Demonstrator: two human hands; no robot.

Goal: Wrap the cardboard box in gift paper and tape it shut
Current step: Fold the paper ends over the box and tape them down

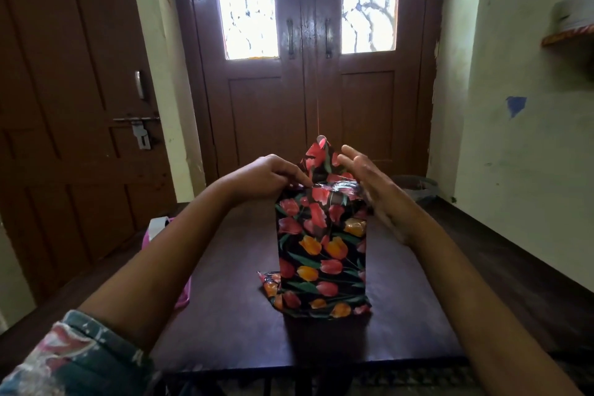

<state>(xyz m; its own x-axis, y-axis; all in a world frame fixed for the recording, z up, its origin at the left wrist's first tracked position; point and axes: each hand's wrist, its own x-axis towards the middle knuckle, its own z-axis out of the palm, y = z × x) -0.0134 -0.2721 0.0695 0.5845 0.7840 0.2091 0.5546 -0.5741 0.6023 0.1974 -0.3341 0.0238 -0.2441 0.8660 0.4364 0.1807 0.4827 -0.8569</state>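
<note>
At the far left stands a brown door (74, 100) with a metal latch (139, 130). In the lower left corner a flowered sleeve (70, 360) shows. Just beside the left edge of the dark bench (225, 315) there is a pink bag (156, 228), partly hidden behind the left forearm (167, 254).

The left hand (270, 173) is at the top left edge of the box (321, 254). Its fingers (297, 177) are curled, and their tips hold the paper (316, 307) there against the edge. The box stands upright in the middle of the bench, and its visible sides are covered by the paper, which is black with red and orange tulips. At the bottom the loose end of the paper spreads on the bench toward the person. At the top a pointed flap (316, 156) of the paper stands up between the two hands.

The right hand (373, 190) is at the top right edge of the box. Its fingers (352, 154) are straight and together, they grip nothing, and the palm faces the flap. Whether the palm touches the paper I cannot tell.

Behind the box is a double door (257, 112) with two bright glass panes (250, 3). More to the right, a round grey thing (418, 186) lies past the far corner of the bench. The wall (514, 170) on the right has a blue mark (516, 105) and, higher, a shelf (567, 37).
</note>
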